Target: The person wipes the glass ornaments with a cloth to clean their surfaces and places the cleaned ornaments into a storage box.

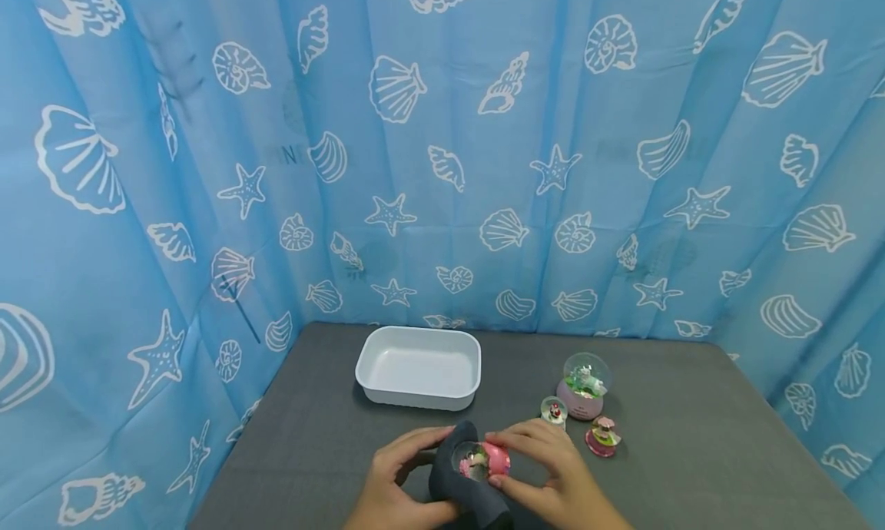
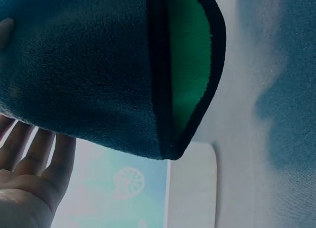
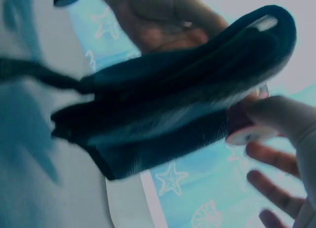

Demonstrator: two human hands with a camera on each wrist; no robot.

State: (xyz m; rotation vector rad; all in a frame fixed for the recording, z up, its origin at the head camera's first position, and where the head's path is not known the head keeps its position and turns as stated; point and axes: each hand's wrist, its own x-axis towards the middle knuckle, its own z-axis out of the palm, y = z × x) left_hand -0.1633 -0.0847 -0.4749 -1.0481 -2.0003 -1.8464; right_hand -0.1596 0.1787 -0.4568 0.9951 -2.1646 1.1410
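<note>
A small snow globe (image 1: 495,459) with a pink base lies on its side in front of me, its dome turned left against a dark grey cloth (image 1: 451,476). My right hand (image 1: 553,468) pinches the base between thumb and fingers. With my left hand (image 1: 397,480) I hold the cloth around the dome's left side. In the left wrist view the fleecy cloth (image 2: 84,80) hangs down and shows a green inner side. The right wrist view shows the pale underside of the globe's base (image 3: 242,135) by my right thumb, with the cloth partly hiding the dome.
A white rectangular tub (image 1: 418,395) stands behind my hands to the left. To the right are a large snow globe (image 1: 582,399) with a mauve base, a small globe (image 1: 555,412) with a red figure, and a pink figurine piece (image 1: 603,438). A blue shell-print curtain (image 1: 449,269) borders the grey table.
</note>
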